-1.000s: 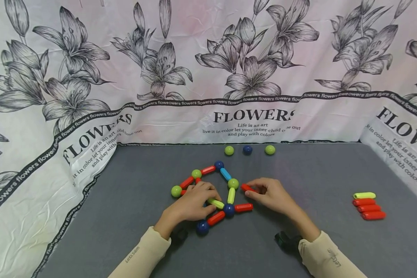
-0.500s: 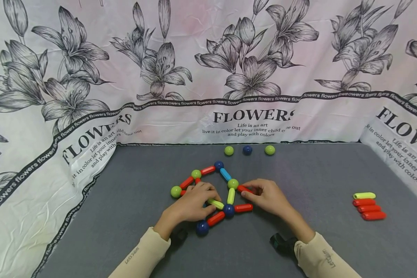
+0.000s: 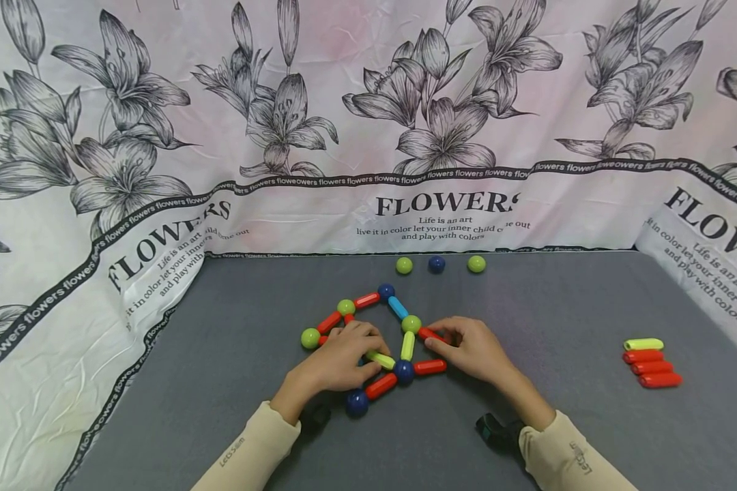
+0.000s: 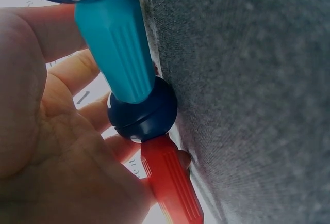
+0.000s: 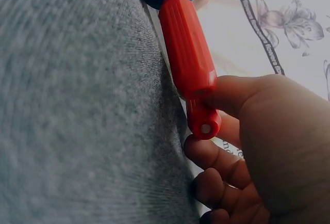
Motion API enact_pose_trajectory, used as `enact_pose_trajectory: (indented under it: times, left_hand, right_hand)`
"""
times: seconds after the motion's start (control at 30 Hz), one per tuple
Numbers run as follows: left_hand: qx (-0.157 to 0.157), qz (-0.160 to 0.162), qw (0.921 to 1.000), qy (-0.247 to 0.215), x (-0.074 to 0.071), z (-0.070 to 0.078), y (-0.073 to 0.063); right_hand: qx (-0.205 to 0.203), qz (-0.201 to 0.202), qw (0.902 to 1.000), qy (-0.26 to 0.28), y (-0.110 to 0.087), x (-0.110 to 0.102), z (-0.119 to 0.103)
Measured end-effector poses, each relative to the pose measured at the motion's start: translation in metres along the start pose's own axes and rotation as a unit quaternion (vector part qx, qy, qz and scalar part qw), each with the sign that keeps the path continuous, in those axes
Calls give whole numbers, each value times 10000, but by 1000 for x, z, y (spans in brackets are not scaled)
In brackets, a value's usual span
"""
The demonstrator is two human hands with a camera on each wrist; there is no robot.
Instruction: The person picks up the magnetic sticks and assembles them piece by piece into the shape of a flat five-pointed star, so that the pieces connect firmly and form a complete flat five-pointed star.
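R hand [image 3: 475, 349] pinches red rod [image 3: 428, 333], tip at green ball [image 3: 411, 324]; L hand [image 3: 350, 354] over rod-&-ball model [image 3: 381, 359], can't tell grip.

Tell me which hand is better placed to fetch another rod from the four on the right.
Likely the right hand: it is nearer those four rods, though it must first release the red rod it pinches. The left hand is farther, over the joined pieces.

- Head view: even light, crisp around left hand [image 3: 344, 354] and right hand [image 3: 479, 348].
- Wrist views: dimmer; grey cloth [image 4: 258, 105] beside each hand grainy, blurred.
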State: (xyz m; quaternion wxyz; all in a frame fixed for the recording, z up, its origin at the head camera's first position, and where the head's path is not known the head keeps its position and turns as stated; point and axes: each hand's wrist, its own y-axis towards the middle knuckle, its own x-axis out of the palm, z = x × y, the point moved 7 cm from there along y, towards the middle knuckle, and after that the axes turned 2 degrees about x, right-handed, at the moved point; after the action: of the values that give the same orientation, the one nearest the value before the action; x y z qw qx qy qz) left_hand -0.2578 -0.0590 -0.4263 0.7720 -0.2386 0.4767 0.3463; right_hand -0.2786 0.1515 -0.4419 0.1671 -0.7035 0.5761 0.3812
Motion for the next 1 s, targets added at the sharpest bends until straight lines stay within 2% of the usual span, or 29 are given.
enact_pose_trajectory:
  times: [0.23, 0.43, 0.7, 1.0]
  left_hand:
    - [-1, -55, 10000, -26, 0, -1, 0]
    - [-74, -117, 9999, -26, -1, -3, 0]
    - [-78, -160, 9998, -72, -3, -4, -2]
    - [-61, -181, 9998, 5, -2, -5, -2]
  right_hand:
    - [8, 16, 9986, 536, -1, -2, 1]
    - [207, 371, 9945, 959, 2, -10, 10]
    - [617, 1327, 9825, 1155, 5, -35, 32]
    - [1195, 2387, 9554, 1260, 16, -59, 62]
